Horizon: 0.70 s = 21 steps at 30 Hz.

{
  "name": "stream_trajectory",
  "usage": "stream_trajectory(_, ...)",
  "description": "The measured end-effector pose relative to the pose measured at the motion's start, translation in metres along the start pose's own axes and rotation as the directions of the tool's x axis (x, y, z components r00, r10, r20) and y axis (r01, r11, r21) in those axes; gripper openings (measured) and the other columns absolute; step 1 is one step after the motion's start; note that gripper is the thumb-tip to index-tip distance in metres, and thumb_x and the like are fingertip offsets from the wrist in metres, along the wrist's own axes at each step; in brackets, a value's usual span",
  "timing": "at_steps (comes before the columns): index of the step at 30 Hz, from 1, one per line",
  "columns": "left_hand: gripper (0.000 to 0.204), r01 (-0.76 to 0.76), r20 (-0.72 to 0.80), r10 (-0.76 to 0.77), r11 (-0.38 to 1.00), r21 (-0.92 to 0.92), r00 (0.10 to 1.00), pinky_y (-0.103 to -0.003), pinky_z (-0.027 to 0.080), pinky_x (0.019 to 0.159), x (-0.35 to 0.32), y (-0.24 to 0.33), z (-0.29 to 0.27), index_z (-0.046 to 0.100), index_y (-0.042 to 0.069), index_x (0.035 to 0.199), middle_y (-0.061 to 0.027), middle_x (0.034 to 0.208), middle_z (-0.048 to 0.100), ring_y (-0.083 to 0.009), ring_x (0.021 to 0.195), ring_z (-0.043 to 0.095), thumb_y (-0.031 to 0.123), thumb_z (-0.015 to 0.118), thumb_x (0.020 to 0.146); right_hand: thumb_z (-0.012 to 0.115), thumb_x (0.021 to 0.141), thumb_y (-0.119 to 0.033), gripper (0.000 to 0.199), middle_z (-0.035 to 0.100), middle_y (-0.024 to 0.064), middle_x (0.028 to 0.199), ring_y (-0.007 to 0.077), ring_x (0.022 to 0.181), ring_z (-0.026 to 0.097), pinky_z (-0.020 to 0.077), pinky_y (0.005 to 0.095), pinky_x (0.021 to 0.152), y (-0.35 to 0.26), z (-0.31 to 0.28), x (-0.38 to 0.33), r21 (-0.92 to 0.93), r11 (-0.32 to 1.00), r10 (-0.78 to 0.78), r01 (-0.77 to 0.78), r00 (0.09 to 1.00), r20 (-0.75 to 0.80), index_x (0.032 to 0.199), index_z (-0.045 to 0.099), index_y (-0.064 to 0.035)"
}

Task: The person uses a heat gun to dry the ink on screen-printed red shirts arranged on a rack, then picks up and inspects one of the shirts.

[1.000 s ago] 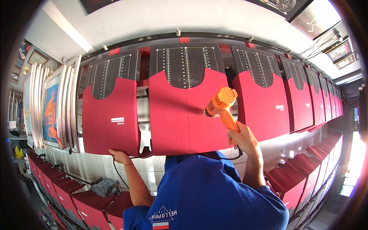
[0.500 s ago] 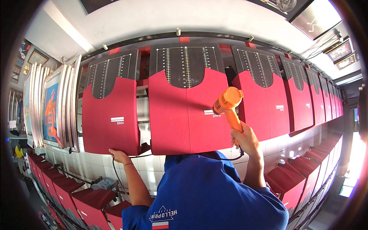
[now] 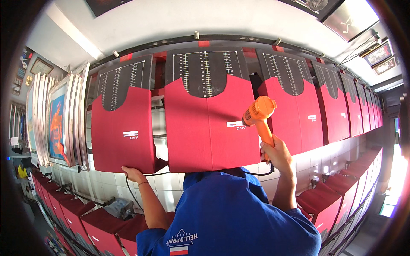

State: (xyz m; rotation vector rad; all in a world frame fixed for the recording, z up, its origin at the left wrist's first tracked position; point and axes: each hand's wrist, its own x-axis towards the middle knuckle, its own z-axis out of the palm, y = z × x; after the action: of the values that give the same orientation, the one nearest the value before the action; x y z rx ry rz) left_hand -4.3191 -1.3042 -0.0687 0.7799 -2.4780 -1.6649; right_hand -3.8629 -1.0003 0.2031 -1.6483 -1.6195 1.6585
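Note:
My right hand (image 3: pixel 278 154) grips the handle of an orange heat gun (image 3: pixel 261 110). Its dark nozzle points left, close over the white print (image 3: pixel 236 125) on the middle red shirt (image 3: pixel 200 141). That shirt lies stretched on a dark board (image 3: pixel 206 64) marked with scale lines. A black cable (image 3: pixel 261 173) runs from the gun's handle past my body to the left. My left hand (image 3: pixel 134 174) is at the lower edge of the left red shirt (image 3: pixel 119 132), closed around the cable, its fingertips partly hidden.
More boards with red shirts (image 3: pixel 294 115) line up to the right along a dark rail (image 3: pixel 239 39). Another row of red-covered boards (image 3: pixel 100 226) stands behind me on both sides. Framed screens (image 3: pixel 57 123) lean upright at the left. White floor tiles (image 3: pixel 164 187) show between the rows.
The heat gun and my right hand have shifted slightly to the right, so more of the middle shirt's print shows. My left hand has stayed in place.

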Motion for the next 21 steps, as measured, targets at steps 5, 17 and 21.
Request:
stream_trajectory(5, 0.076, 0.052, -0.033, -0.051, 0.998, 0.04, 0.998, -0.043, 0.047, 0.095, -0.005, 0.007, 0.0, 0.057, -0.016, 0.119, -0.0314, 0.123, 0.059, -0.0407, 0.108, 0.06, 0.055, 0.047, 0.093, 0.06, 0.089, -0.017, 0.018, 0.057, 0.0032, 0.071, 0.0108, 0.055, 0.059, 0.0461, 0.0251, 0.047, 0.001, 0.0, -0.001, -0.011, 1.0, -0.002, 0.001, 0.999, -0.052, 0.095, 0.054, -0.0008)
stream_trajectory(17, 0.075, 0.022, -0.018, -0.022, 0.999, 0.029, 1.0, -0.043, 0.047, 0.095, -0.001, 0.005, 0.001, 0.057, -0.015, 0.12, -0.0311, 0.122, 0.059, -0.0408, 0.108, 0.06, 0.055, 0.046, 0.094, 0.06, 0.089, -0.016, 0.02, 0.058, 0.0039, 0.072, 0.011, 0.055, 0.06, 0.0472, 0.024, 0.046, 0.005, -0.006, -0.014, 0.019, 0.999, 0.044, -0.044, 0.999, -0.008, 0.099, 0.057, 0.0008)
stream_trajectory(21, 0.074, 0.042, 0.008, -0.042, 0.998, 0.039, 0.999, -0.043, 0.047, 0.095, 0.002, 0.001, -0.002, 0.057, -0.014, 0.122, -0.0292, 0.124, 0.06, -0.0392, 0.108, 0.06, 0.054, 0.044, 0.095, 0.059, 0.09, -0.016, 0.02, 0.058, 0.0036, 0.07, 0.0108, 0.056, 0.06, 0.0468, 0.024, 0.046, -0.003, -0.009, -0.021, 0.036, 0.996, 0.079, -0.081, 0.996, 0.037, 0.1, 0.056, 0.0008)
